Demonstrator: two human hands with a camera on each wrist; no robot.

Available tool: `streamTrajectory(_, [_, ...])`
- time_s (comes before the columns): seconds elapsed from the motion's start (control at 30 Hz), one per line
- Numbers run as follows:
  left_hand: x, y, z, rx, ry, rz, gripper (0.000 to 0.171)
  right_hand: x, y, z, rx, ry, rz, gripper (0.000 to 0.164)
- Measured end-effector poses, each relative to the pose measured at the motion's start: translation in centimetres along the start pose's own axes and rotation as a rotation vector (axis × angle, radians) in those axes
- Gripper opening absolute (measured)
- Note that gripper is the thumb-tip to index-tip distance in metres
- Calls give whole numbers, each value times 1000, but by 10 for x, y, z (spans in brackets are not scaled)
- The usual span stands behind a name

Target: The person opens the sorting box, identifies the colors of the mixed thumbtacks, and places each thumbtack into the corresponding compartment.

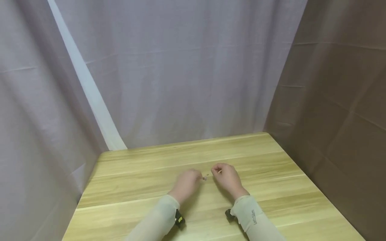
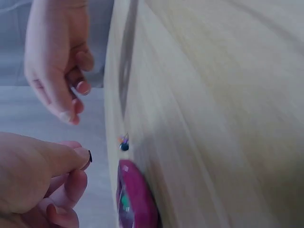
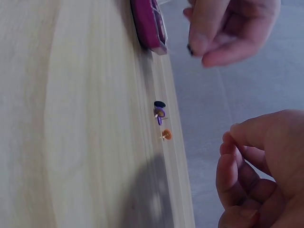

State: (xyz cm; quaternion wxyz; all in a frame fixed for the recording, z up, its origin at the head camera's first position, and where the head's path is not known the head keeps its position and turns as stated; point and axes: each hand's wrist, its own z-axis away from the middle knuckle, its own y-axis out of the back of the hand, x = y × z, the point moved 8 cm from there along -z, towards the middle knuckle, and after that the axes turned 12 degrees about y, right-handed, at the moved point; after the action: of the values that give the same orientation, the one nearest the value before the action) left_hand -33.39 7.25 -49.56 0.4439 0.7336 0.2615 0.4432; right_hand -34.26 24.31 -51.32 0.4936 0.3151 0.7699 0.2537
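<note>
My left hand (image 1: 187,184) hovers low over the table, blurred in the head view. Between its thumb and forefinger it pinches a small black thumbtack (image 2: 90,156), of which only the edge shows. Across from it, my right hand (image 1: 227,179) is raised with loosely curled fingers and nothing visible in them. On the wood between the hands lie a black thumbtack (image 3: 160,104), a purple thumbtack (image 3: 160,113) close against it, and an orange thumbtack (image 3: 166,135) slightly apart. A magenta case (image 2: 137,194) with a clear part rests beside the left hand, hidden in the head view.
The wood-grain table (image 1: 126,180) extends around both hands. Grey curtains (image 1: 193,83) hang behind its far edge and at the left, with a pale strip (image 1: 87,80) between them. A brown curtain (image 1: 337,100) borders the right side.
</note>
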Motion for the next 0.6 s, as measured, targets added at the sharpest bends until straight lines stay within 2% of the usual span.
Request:
streamTrajectory(0.17, [-14,9,15,-3,5,32,10,-1,-8,0,-19,1,6,7])
streamTrajectory(0.33, [-23,16,28,-25,12,80,17,-1,-14,0,-25,-1,9,7])
streamTrajectory(0.47, [-32,23,37,13,43,68,26,-3,-18,-1,-31,8,8,9])
streamTrajectory(0.6, [-40,26,42,65,76,43,26,-7,-21,-3,-41,14,-1,10])
